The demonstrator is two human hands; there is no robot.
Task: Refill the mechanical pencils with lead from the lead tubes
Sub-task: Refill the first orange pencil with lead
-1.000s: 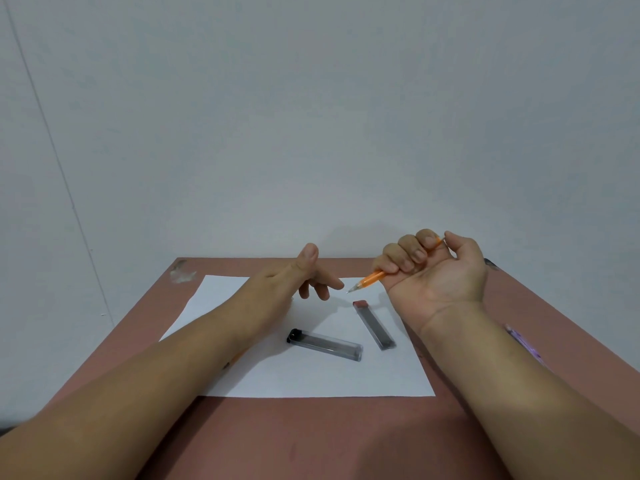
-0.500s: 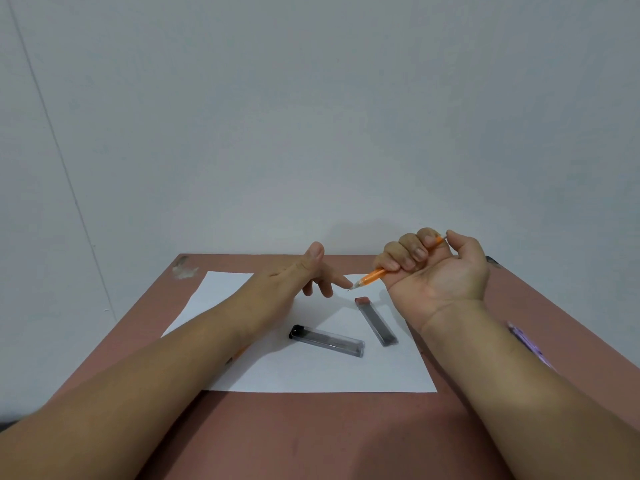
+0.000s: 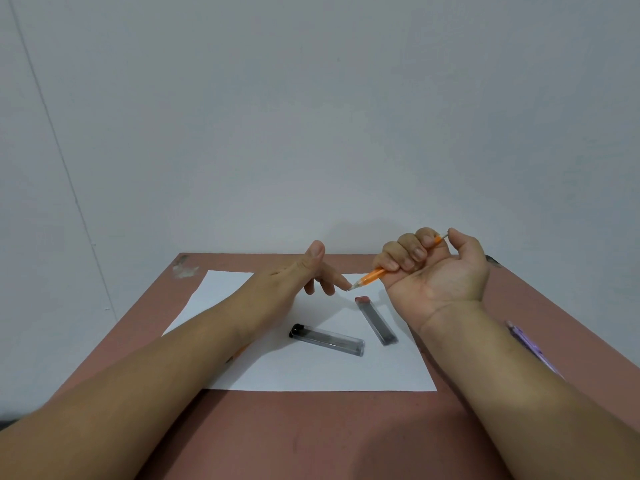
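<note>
My right hand [image 3: 434,271] grips an orange mechanical pencil [image 3: 372,276] in a fist, palm up, thumb on its metal top end, tip pointing left and down. My left hand [image 3: 304,275] hovers over the paper with thumb up and fingers loose; its index fingertip touches the pencil's tip. Two clear lead tubes lie on the white paper [image 3: 311,368]: one with a black cap [image 3: 327,339], one with a red cap [image 3: 375,320]. A purple mechanical pencil [image 3: 530,348] lies on the table beside my right forearm. A bit of another orange pencil [image 3: 239,353] peeks out under my left forearm.
The reddish-brown table [image 3: 311,438] meets a plain grey wall at the back. A patch of torn tape [image 3: 185,268] marks the far left corner. A small dark mark [image 3: 491,260] sits at the far right edge.
My left hand moved right until its index fingertip met the pencil's tip. My right hand kept its grip and hardly moved.
</note>
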